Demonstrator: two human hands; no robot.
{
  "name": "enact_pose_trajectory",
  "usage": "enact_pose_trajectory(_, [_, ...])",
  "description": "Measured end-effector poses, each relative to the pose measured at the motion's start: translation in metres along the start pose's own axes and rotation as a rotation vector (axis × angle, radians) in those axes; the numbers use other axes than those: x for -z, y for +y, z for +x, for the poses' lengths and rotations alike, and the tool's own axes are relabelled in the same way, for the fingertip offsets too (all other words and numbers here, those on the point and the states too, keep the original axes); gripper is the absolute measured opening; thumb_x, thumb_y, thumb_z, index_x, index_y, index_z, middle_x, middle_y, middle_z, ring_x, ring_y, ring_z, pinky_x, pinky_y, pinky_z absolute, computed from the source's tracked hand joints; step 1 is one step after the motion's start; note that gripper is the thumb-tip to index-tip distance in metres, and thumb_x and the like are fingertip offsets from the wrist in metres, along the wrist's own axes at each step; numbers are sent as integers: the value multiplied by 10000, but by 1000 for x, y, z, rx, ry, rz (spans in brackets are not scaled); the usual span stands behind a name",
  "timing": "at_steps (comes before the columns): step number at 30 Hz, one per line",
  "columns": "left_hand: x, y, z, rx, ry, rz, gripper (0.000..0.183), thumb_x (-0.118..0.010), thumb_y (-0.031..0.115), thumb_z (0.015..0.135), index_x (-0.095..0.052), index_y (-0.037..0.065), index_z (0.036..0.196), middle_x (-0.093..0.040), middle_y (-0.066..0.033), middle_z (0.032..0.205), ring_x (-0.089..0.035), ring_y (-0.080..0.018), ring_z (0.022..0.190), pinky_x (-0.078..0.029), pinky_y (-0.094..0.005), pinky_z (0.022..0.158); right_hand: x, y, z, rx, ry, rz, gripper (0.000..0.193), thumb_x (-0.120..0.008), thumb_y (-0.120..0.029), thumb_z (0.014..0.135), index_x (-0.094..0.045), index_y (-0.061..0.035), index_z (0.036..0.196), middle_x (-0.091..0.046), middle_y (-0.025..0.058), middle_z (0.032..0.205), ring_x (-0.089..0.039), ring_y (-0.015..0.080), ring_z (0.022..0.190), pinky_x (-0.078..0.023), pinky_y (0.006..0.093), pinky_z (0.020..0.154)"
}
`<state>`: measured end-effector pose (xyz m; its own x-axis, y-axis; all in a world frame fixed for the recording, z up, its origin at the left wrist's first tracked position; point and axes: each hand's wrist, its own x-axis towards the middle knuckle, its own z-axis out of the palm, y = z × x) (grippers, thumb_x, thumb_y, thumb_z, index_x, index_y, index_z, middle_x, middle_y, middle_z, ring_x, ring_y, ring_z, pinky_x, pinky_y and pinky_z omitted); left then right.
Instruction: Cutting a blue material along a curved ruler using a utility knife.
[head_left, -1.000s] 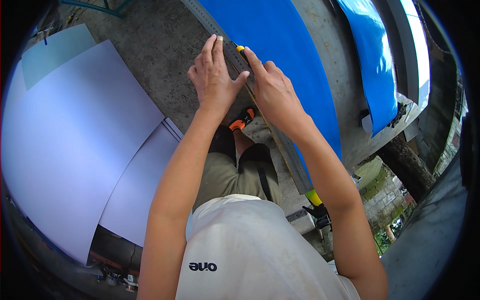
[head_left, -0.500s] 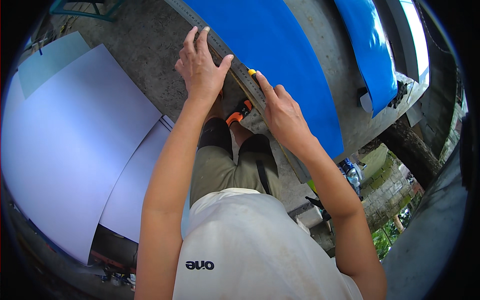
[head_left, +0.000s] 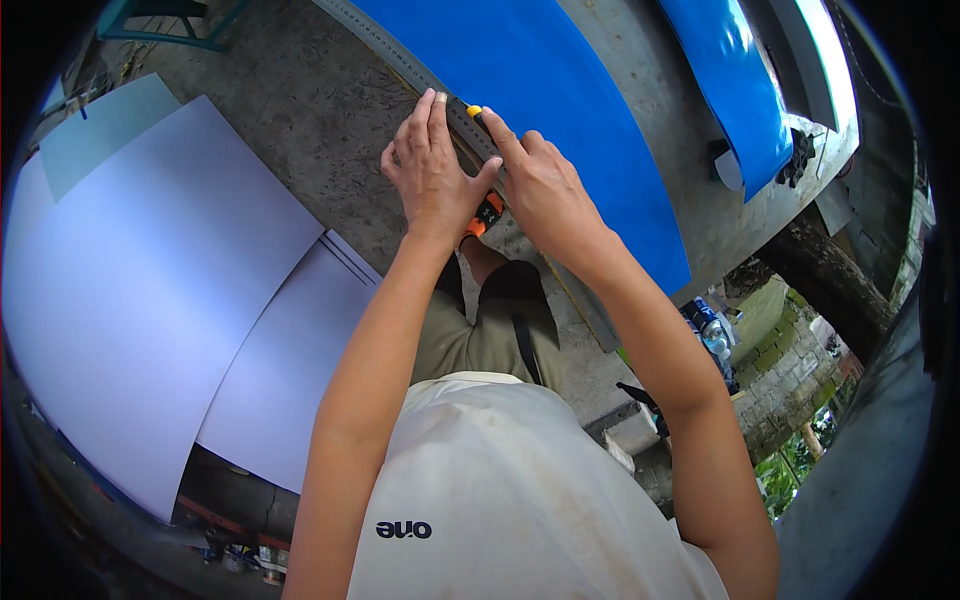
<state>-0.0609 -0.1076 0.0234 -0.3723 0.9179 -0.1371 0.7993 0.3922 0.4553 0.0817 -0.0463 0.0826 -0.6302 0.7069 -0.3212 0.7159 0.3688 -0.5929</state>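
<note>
A long blue sheet (head_left: 540, 90) lies on a grey table, with a metal ruler (head_left: 385, 48) along its near edge. My left hand (head_left: 437, 180) rests on the ruler, fingers stretched forward and thumb apart, its fingertips pressing at the ruler's edge. Close beside it, my right hand (head_left: 545, 180) is closed round a utility knife (head_left: 475, 112) with a yellow front end. The index finger lies along the knife, whose tip meets the blue sheet at the ruler's far side. Most of the knife's body is hidden under the hand.
Large white sheets (head_left: 150, 300) are stacked at the left. Another blue sheet (head_left: 735, 90), curled at its end, lies on the grey table (head_left: 640, 50) farther right. A teal stool (head_left: 175, 25) stands at the far left. A dark log (head_left: 825, 280) is at the right.
My right hand has drawn the knife forward and left along the ruler. My left hand has shifted back and right, so the two hands are now closer together.
</note>
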Motion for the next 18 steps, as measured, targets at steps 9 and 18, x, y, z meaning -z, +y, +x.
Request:
enact_pose_trajectory(9, [-3, 8, 1, 53, -35, 42, 1089, -906, 444, 719, -364, 112, 1603, -319, 6, 1643, -365, -271, 1481, -282, -555, 1187, 2, 12, -36, -14, -31, -19, 760, -592, 54, 900, -390, -84, 1619, -592, 199, 994, -610, 354, 921, -522, 463, 860])
enact_pose_trajectory(18, [-4, 8, 1, 71, -54, 98, 1083, -881, 490, 779, -313, 111, 1620, -289, -2, 1650, -321, -250, 1511, -275, -577, 1196, 7, 38, -118, -127, -97, 29, 772, -589, 59, 896, -391, -113, 1623, -553, 175, 970, -591, 343, 919, -497, 464, 854])
